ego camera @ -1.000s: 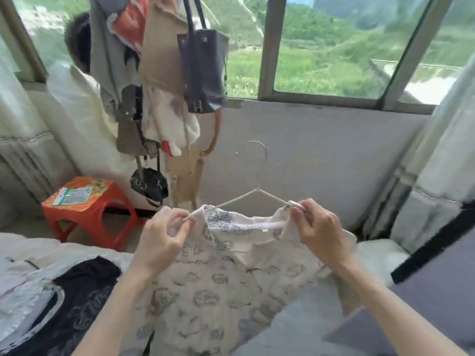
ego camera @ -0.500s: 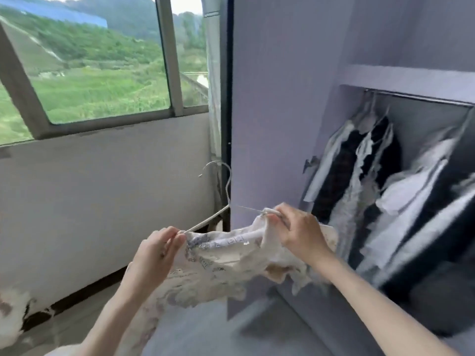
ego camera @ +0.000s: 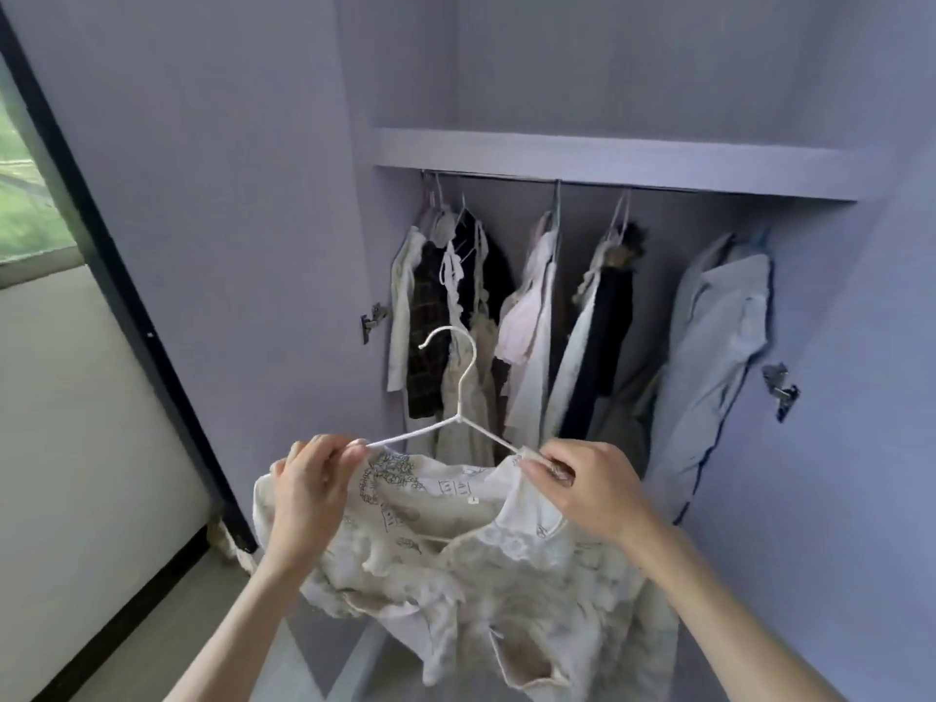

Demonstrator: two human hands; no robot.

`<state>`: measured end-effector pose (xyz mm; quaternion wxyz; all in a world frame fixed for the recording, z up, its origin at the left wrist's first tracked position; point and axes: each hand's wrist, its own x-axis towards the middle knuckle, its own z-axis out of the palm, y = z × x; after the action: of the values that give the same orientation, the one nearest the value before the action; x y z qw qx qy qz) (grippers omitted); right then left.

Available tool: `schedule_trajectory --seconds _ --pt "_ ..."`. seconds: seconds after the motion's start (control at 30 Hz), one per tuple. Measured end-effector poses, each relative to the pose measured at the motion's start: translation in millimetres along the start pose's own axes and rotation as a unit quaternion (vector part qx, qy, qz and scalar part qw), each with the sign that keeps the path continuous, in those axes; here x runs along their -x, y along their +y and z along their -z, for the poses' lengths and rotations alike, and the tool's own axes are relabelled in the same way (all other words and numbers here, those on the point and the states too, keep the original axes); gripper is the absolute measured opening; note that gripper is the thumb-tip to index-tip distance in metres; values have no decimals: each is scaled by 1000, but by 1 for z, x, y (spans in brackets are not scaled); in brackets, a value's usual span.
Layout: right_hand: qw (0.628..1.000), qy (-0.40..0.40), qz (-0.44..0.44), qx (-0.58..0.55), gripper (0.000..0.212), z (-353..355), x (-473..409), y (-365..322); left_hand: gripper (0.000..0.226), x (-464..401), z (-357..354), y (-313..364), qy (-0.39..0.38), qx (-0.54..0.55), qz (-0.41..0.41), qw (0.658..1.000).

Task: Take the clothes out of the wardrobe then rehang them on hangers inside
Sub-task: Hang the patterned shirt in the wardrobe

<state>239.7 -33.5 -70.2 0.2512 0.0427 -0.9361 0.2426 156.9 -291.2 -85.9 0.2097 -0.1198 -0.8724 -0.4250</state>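
Note:
A cream printed garment (ego camera: 471,564) hangs on a white wire hanger (ego camera: 458,392), held in front of the open wardrobe. My left hand (ego camera: 309,488) pinches the garment's left shoulder over the hanger's left arm. My right hand (ego camera: 587,491) pinches the right shoulder at the hanger's right end. The hanger's hook points up toward the wardrobe rail (ego camera: 557,180), well below it. Several clothes hang on that rail: dark and white pieces (ego camera: 445,316) at the left, a pink-white one (ego camera: 527,326), a black one (ego camera: 602,336) and a pale blue shirt (ego camera: 709,367) at the right.
A lilac shelf (ego camera: 608,162) runs above the rail. The open left wardrobe door (ego camera: 228,220) stands between the window (ego camera: 25,195) and the hanging space, with a hinge (ego camera: 372,319) on it. Another hinge (ego camera: 780,390) sits on the right wall. Gaps show on the rail between garments.
The view has swung right from the window and bed to face the wardrobe straight on. Both hands kept their hold and carried the hanger with the garment toward the hanging space.

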Motion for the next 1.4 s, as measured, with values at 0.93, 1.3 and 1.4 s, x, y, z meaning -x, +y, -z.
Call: schedule_trajectory --seconds 0.93,1.3,1.4 --pt "879 51 -430 -201 23 60 6 152 31 -78 -258 103 -336 44 -68 938" --pt "900 181 -355 -175 21 55 -139 225 38 -166 -332 124 -261 69 -117 956" --pt "900 214 -339 -171 16 47 -192 248 40 -199 -362 128 -260 74 -129 954"
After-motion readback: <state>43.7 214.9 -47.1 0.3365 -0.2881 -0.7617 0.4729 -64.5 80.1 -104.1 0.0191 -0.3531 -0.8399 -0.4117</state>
